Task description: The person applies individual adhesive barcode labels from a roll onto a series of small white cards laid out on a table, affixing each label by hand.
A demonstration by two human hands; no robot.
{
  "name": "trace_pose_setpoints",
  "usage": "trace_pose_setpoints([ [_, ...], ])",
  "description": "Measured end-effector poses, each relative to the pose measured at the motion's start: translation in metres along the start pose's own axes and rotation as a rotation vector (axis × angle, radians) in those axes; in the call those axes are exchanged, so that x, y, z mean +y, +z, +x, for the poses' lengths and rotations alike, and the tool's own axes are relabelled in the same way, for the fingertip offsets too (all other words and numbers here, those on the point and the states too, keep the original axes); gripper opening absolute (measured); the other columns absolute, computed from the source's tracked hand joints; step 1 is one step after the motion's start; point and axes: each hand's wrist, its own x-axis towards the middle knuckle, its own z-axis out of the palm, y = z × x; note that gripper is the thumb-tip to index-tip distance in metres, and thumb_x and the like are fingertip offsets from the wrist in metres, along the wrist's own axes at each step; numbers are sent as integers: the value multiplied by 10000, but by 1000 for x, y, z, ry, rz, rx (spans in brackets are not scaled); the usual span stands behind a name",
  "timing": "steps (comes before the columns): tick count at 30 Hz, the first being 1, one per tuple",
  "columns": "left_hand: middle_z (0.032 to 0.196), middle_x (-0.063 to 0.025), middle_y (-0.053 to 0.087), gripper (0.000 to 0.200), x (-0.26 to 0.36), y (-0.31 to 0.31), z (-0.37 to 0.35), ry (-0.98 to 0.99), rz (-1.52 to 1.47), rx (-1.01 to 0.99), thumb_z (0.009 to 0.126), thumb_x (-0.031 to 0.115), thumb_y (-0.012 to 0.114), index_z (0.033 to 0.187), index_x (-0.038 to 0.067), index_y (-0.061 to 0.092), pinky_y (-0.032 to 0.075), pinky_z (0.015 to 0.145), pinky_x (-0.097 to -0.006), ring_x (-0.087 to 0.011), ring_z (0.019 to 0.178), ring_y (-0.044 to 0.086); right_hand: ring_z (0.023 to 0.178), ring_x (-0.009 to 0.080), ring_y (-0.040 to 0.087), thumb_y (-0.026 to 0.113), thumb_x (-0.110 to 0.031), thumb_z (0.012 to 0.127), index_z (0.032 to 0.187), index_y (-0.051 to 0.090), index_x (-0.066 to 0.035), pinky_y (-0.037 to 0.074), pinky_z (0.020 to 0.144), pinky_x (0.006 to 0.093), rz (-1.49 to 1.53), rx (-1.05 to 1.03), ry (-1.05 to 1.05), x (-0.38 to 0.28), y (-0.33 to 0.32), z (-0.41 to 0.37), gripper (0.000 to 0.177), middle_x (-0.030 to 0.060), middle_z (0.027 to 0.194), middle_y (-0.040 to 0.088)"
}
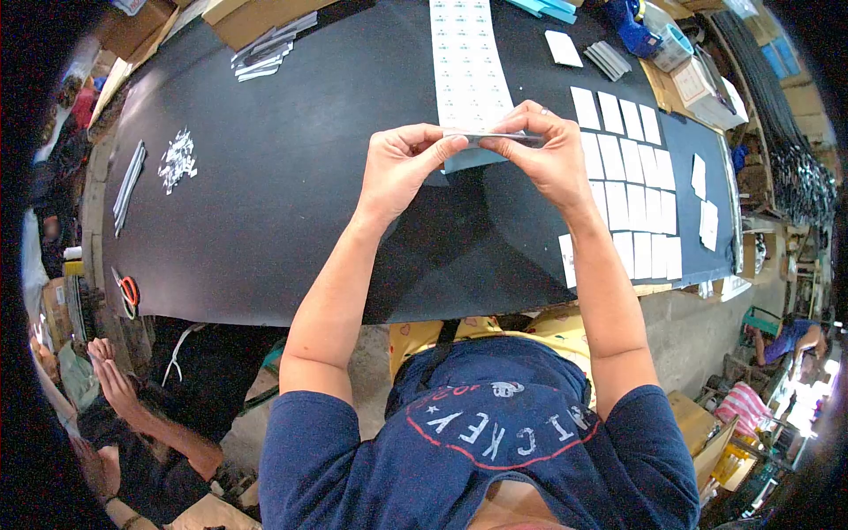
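Pinching thin grey piece (474,137) w/ L hand (395,175) & R hand (555,166), nr printed sheet (466,66).

A broad black counter (291,230) fills the upper middle of the room, over a plain grey floor (676,327) that shows at the right. Cardboard boxes (137,28) stand around the cluttered edges, and white light (806,393) glares at the lower right.

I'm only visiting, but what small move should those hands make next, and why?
Perhaps a gentle, even press along the thin piece: the left hand and right hand both pinch it, close together, by the near end of the printed white sheet, so neither need let go.
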Motion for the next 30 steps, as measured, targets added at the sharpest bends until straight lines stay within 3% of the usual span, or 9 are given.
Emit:
trace_pose_setpoints([
  [13, 821, -23, 705, 153, -4, 2, 1, 89, -31, 43, 822, 98, 731, 963, 39, 736, 453, 577, -190, -47, 669, 582, 807, 128, 607, 798, -95, 708, 806, 742, -46, 458, 746, 269, 20, -11, 31, 6, 1, 1, 123, 47, 800, 679],
  [18, 842, -33, 712, 160, 1, 2, 0, -10, -82, 46, 824, 85, 727, 978, 45, 732, 455, 583, -178, -48, 670, 593, 807, 128, 604, 801, -98, 703, 800, 743, -46, 455, 747, 272, 14, -9, 44, 4, 2, 2, 125, 43, 788, 679],
  [30, 804, -7, 701, 167, -1, 3, -1, 69, 7, 61, 848, 161, 717, 970, 48, 738, 447, 576, -180, -36, 668, 581, 805, 137, 602, 810, -103, 688, 793, 749, -62, 450, 759, 287, -30, -7, 36, 5, 0, 3, 129, 44, 792, 691],
])
